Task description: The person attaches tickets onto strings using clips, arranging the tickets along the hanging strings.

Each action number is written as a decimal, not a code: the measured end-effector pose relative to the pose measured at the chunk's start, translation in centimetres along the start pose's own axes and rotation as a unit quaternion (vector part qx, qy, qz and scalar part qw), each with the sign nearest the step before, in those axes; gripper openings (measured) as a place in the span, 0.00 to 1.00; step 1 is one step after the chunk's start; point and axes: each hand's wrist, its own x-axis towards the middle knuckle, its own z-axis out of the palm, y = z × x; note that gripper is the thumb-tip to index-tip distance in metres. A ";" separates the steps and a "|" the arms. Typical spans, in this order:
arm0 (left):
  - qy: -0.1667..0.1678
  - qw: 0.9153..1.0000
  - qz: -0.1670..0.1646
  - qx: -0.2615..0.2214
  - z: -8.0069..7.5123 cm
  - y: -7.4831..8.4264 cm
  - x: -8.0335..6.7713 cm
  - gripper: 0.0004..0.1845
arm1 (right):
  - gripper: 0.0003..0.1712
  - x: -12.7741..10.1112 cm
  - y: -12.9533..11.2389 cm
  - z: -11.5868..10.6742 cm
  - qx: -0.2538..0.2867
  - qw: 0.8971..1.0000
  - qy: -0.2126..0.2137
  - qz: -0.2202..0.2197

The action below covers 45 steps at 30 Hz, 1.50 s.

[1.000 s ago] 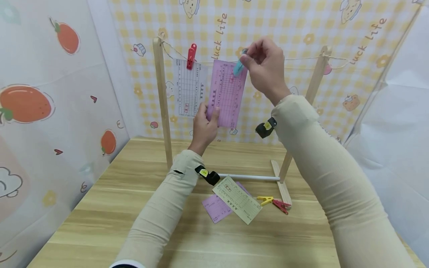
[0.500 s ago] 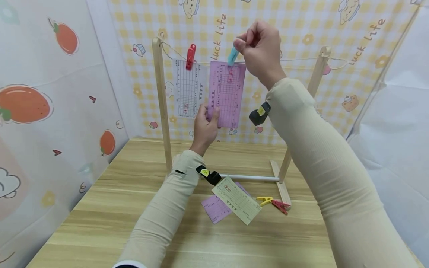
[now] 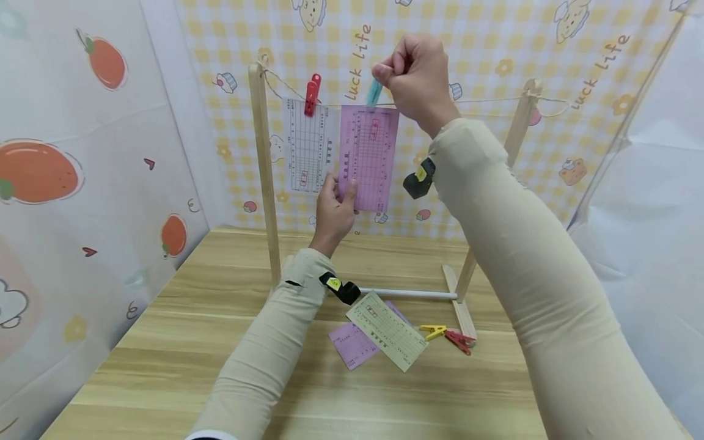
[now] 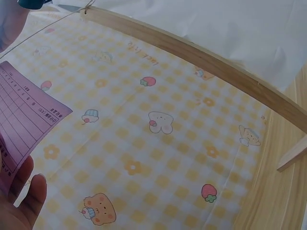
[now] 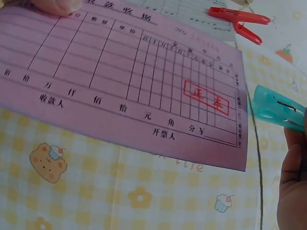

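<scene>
My left hand (image 3: pixel 334 217) holds a pink receipt slip (image 3: pixel 371 159) by its lower left edge, thumb in front and fingers behind. The slip stands upright, its top edge close to the string (image 3: pixel 486 99). Above that edge, my right hand (image 3: pixel 420 79) pinches a teal clothespin (image 3: pixel 374 93) by its handle end. In the right wrist view the clothespin's jaws (image 5: pixel 261 103) point at the slip's edge, with the string running beside it. To the left, a white slip (image 3: pixel 307 146) hangs from the string under a red clothespin (image 3: pixel 311 96).
A wooden post (image 3: pixel 265 177) at left and another post (image 3: pixel 517 134) at right bear the string. On the wooden table (image 3: pixel 165 318) lie a pale yellow slip (image 3: pixel 387 330) over pink paper (image 3: pixel 352 347), a yellow clothespin (image 3: pixel 433 331) and another red clothespin (image 3: pixel 459 342).
My right hand has moved up and left, taking the teal clothespin from over the slip's upper right corner to above its top edge. My left hand keeps hold of the slip, which is straighter now.
</scene>
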 end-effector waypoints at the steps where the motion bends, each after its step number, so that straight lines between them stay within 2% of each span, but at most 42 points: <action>1: 0.000 1.000 -0.001 0.001 0.0 0.0 0.0 0.11 | 0.23 0.1 0.1 0.1 -0.004 1.000 -0.003 0.002; 14: 0.003 1.000 -0.006 0.007 0.0 -0.5 0.0 0.14 | 0.22 0.2 0.9 0.7 -0.051 0.998 -0.032 0.006; 22: 0.002 1.000 -0.008 0.002 -0.1 -0.5 -0.1 0.14 | 0.23 0.2 1.5 1.0 -0.057 0.997 -0.046 0.011; 31: 0.001 1.000 -0.018 0.010 0.1 -0.5 -0.1 0.15 | 0.23 -0.1 1.9 0.8 -0.078 0.996 -0.046 0.001; 38: 0.003 1.000 -0.020 0.007 0.1 -0.5 -0.1 0.16 | 0.23 -0.2 1.9 0.7 -0.074 0.996 -0.058 0.001; 45: 0.003 1.000 -0.004 0.011 0.1 -0.6 -0.1 0.15 | 0.21 -0.1 1.9 0.6 -0.062 0.995 -0.075 0.011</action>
